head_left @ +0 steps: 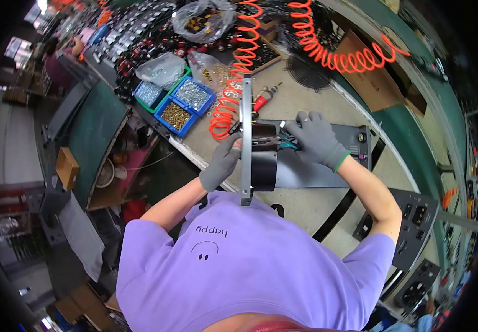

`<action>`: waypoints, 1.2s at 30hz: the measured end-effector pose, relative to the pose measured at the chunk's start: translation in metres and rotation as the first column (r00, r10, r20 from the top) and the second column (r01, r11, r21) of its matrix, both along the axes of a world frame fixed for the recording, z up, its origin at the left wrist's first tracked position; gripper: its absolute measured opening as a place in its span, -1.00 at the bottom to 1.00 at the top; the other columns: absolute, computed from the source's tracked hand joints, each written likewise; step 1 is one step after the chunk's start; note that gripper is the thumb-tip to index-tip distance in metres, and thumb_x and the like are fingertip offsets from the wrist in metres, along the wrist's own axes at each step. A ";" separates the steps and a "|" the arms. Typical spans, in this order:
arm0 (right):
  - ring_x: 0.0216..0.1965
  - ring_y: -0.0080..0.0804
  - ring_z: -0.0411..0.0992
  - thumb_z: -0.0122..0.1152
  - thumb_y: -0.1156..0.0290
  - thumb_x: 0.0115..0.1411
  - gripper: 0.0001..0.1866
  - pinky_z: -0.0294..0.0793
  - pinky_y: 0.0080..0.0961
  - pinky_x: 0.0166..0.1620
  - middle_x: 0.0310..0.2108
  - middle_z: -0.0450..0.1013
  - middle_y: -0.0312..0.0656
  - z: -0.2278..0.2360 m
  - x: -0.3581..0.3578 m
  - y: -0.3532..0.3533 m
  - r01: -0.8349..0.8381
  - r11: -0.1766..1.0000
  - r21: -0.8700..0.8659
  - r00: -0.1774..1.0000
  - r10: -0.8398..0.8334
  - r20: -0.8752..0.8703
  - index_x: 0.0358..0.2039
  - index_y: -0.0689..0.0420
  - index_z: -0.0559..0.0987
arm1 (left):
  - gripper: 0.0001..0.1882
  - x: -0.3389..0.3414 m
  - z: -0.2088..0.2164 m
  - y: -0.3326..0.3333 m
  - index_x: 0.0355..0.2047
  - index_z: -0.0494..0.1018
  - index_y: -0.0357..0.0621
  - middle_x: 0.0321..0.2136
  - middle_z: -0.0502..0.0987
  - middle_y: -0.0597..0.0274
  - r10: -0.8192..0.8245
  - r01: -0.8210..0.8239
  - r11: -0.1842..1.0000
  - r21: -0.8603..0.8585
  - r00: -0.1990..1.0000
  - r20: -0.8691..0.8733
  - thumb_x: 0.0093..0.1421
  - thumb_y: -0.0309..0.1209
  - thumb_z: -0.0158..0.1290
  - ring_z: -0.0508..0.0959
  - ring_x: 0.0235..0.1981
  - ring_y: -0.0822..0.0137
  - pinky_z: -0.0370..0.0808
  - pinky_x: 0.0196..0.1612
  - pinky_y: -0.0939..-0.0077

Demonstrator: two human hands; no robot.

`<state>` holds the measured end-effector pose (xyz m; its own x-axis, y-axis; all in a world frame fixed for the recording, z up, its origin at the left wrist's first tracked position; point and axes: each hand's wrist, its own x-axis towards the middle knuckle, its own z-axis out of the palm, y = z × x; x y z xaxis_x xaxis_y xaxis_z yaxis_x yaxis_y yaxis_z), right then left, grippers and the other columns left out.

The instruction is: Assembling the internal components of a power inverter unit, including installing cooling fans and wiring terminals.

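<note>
A grey metal panel (247, 171) stands on edge before me, with a black round drum-like part (264, 171) on its right side. My right hand (316, 141), in a grey glove, is closed around pliers with teal handles (288, 144). The pliers' jaws reach left to the drum-like part, close to the panel. On the panel's other side, my gloved left hand (221, 167) has its fingers pressed together against the panel's face. Whatever those fingers pinch is hidden. Beneath lies a flat dark grey plate (316, 176) with fittings at its right end.
A red power screwdriver (262, 101) lies beyond the panel, near orange coiled hoses (225, 119). Blue bins (182, 131) of screws stand at the left. A black round fan grille (308, 73) and a cardboard box (366, 77) lie far right. Another dark panel (410, 224) is at right.
</note>
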<state>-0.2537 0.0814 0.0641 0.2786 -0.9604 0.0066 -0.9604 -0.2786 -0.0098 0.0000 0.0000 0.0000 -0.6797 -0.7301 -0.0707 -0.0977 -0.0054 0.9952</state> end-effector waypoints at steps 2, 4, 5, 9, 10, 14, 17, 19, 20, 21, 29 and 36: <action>-0.33 -0.14 0.30 0.25 0.34 -0.31 -0.45 0.29 -0.28 -0.31 -0.31 0.28 -0.10 0.002 -0.003 0.005 0.026 0.997 -0.075 0.999 -0.023 0.041 -0.18 -0.02 0.38 | -0.80 -0.015 -0.013 0.013 -0.27 0.38 -0.22 -0.57 0.38 0.18 0.108 -0.114 0.968 -0.223 0.993 -0.039 0.27 -0.37 -0.18 0.41 -0.51 0.39 0.36 -0.39 0.52; -0.34 -0.14 0.30 0.25 0.34 -0.31 -0.46 0.28 -0.28 -0.32 -0.33 0.28 -0.11 0.003 0.003 -0.001 0.023 0.998 -0.064 0.999 -0.021 0.032 -0.19 -0.02 0.39 | -0.84 -0.012 -0.014 0.006 -0.26 0.36 -0.21 -0.46 0.40 0.04 0.138 -0.177 0.798 -0.576 0.984 -0.112 0.17 -0.47 -0.16 0.40 -0.47 0.09 0.36 -0.37 0.35; -0.35 -0.14 0.30 0.25 0.34 -0.31 -0.47 0.28 -0.29 -0.33 -0.34 0.28 -0.12 0.004 0.006 -0.003 0.039 0.998 -0.053 0.999 -0.038 0.024 -0.20 -0.02 0.39 | -0.83 -0.009 -0.022 -0.005 -0.27 0.36 -0.21 -0.41 0.40 0.01 0.114 -0.191 0.678 -0.710 0.981 -0.155 0.12 -0.50 -0.13 0.38 -0.45 -0.01 0.35 -0.37 0.29; -0.35 -0.15 0.29 0.24 0.33 -0.31 -0.49 0.27 -0.29 -0.34 -0.36 0.28 -0.12 0.002 0.009 -0.001 0.016 0.995 -0.097 1.000 -0.013 0.026 -0.21 -0.02 0.40 | -0.81 -0.005 -0.022 -0.018 -0.33 0.35 -0.21 -0.47 0.39 0.06 0.027 -0.169 0.614 -0.771 0.981 -0.194 0.15 -0.33 -0.08 0.39 -0.46 0.03 0.33 -0.38 0.29; -0.36 -0.16 0.29 0.24 0.31 -0.30 -0.49 0.26 -0.29 -0.34 -0.36 0.28 -0.12 0.003 0.011 -0.001 0.023 0.993 -0.115 1.000 -0.020 0.022 -0.22 -0.02 0.40 | -0.81 -0.001 -0.019 -0.017 -0.33 0.35 -0.21 -0.47 0.39 0.06 0.042 -0.181 0.614 -0.768 0.979 -0.197 0.15 -0.33 -0.08 0.39 -0.46 0.03 0.33 -0.38 0.29; -0.29 -0.10 0.27 0.24 0.32 -0.33 -0.38 0.27 -0.25 -0.23 -0.31 0.29 -0.05 0.004 0.013 -0.001 0.063 0.995 -0.076 0.998 -0.062 0.014 -0.13 0.11 0.40 | -0.63 0.006 -0.016 -0.008 -0.40 0.37 -0.25 -0.53 0.39 0.02 0.032 -0.021 0.971 -0.236 0.998 0.045 0.26 -0.16 -0.19 0.42 -0.49 0.03 0.35 -0.40 0.29; -0.28 -0.09 0.25 0.25 0.32 -0.34 -0.38 0.27 -0.24 -0.22 -0.31 0.28 -0.04 0.005 0.015 -0.003 0.081 0.996 -0.032 0.997 -0.081 0.010 -0.14 0.12 0.40 | -0.66 -0.002 -0.017 -0.005 -0.36 0.38 -0.27 -0.50 0.40 -0.05 0.007 0.005 0.993 -0.122 0.995 0.102 0.27 -0.21 -0.18 0.43 -0.47 -0.02 0.35 -0.39 0.27; -0.33 -0.13 0.26 0.25 0.28 -0.31 -0.44 0.25 -0.26 -0.28 -0.34 0.27 -0.07 0.003 0.013 -0.005 0.054 0.994 -0.094 0.998 -0.052 0.017 -0.18 0.07 0.41 | -0.73 -0.007 -0.018 0.003 -0.33 0.36 -0.27 -0.49 0.40 -0.06 0.182 -0.165 0.938 -0.306 0.983 0.029 0.24 -0.27 -0.14 0.42 -0.47 -0.05 0.36 -0.39 0.25; -0.37 -0.17 0.26 0.25 0.23 -0.28 -0.50 0.24 -0.29 -0.34 -0.38 0.26 -0.11 0.003 0.013 -0.006 0.029 0.986 -0.162 0.999 -0.025 0.026 -0.22 0.02 0.42 | -0.73 -0.007 -0.020 0.001 -0.33 0.36 -0.27 -0.49 0.40 -0.06 0.182 -0.166 0.938 -0.303 0.983 0.027 0.24 -0.27 -0.14 0.42 -0.47 -0.05 0.36 -0.39 0.25; -0.37 -0.17 0.26 0.25 0.23 -0.28 -0.50 0.24 -0.29 -0.34 -0.38 0.26 -0.11 0.003 0.013 -0.007 0.030 0.987 -0.160 0.999 -0.027 0.024 -0.22 0.02 0.42 | -0.76 -0.009 -0.021 -0.005 -0.32 0.36 -0.27 -0.48 0.40 -0.06 0.198 -0.200 0.821 -0.535 0.978 -0.063 0.23 -0.30 -0.12 0.42 -0.46 -0.06 0.36 -0.38 0.25; -0.29 -0.11 0.27 0.24 0.26 -0.31 -0.41 0.25 -0.23 -0.25 -0.31 0.28 -0.06 0.008 0.015 -0.001 0.076 0.995 -0.061 0.996 -0.079 -0.040 -0.14 0.06 0.39 | -0.68 -0.002 -0.030 -0.010 -0.38 0.37 -0.27 -0.54 0.41 0.01 -0.014 0.007 0.957 -0.291 1.000 -0.020 0.27 -0.21 -0.16 0.43 -0.51 0.11 0.35 -0.40 0.36; -0.33 -0.13 0.30 0.25 0.23 -0.29 -0.45 0.28 -0.26 -0.31 -0.32 0.28 -0.09 0.008 0.014 0.001 0.075 0.996 -0.050 0.996 -0.077 -0.035 -0.18 -0.02 0.40 | -0.67 -0.004 -0.004 0.001 -0.35 0.36 -0.26 -0.59 0.39 0.06 0.052 -0.037 0.992 -0.117 0.991 0.121 0.28 -0.21 -0.20 0.44 -0.53 0.17 0.36 -0.42 0.35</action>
